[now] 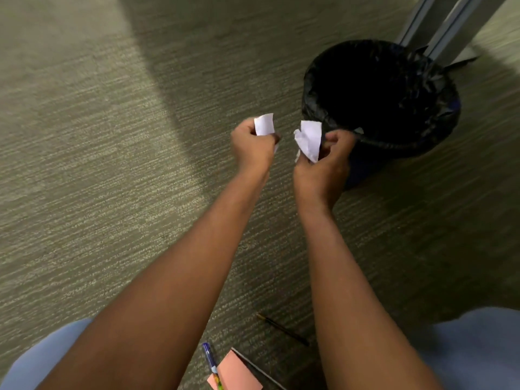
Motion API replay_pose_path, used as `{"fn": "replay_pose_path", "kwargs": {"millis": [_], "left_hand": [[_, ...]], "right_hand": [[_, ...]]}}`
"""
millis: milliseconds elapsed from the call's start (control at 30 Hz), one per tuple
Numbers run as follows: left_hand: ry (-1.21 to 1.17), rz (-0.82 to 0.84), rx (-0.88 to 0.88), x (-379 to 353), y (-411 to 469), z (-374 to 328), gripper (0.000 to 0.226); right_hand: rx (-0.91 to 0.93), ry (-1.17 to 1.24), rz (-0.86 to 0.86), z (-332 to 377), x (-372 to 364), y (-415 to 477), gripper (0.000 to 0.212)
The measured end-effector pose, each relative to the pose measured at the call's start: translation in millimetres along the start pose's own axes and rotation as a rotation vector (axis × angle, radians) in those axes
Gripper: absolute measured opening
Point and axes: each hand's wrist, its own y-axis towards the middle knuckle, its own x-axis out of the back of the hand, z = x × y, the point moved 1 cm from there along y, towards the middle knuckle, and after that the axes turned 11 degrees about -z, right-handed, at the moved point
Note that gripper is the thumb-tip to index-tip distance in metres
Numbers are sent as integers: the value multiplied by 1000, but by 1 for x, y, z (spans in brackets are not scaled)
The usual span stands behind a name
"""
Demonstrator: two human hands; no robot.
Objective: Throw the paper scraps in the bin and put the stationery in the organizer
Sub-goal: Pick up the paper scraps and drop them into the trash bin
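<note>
just blank paper scraps (308, 140) beside bin (332, 114)

White scraps (308, 139), black bin (380, 97) (streaked grey-green carpet (98, 164))

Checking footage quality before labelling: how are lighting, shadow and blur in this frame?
Head view: dim, greenish light; a broad shadow crosses the carpet; the bin interior is pure black, contents unreadable; motion blur softens the carpet and both hands, left hand and right hand; wide-angle stretch at edges.
</note>
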Motion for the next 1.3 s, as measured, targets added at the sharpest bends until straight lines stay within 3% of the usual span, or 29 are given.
{"fn": "replay_pose_path", "kwargs": {"millis": [167, 233, 300, 433, 567, 767, 967, 1167, 1300], "left_hand": [[-44, 137, -155, -43, -14, -60, 29], [-38, 175, -200, -61, -20, -74, 49], [6, 206, -261, -78, -24, -79, 70], [228, 273, -437, -101, -21, -73, 81], [357, 343, -478, -115, -19, -67, 87], [413, 393, -565, -125, -26, -62, 68], [299, 209, -669, -103, -32, -64, 14], [273, -74, -512, -59, -35, -32, 13], [327, -63, -447, -39, -32, 6, 11]], "right_hand": [[86, 106, -243, 31, 21, 53, 32], [101, 119, -291, 32, 26, 73, 29], [68, 88, -277, 26, 26, 94, 30], [16, -16, -201, 11, 28, 123, 34], [11, -101, -146, -5, 29, 136, 39], [74, -202, -133, -21, 30, 139, 33], [244, -23, -242, -14, 30, 119, 11], [440, 16, -234, -1, 16, 72, 17], [506, -27, -152, -6, 9, 37, 16]]}}
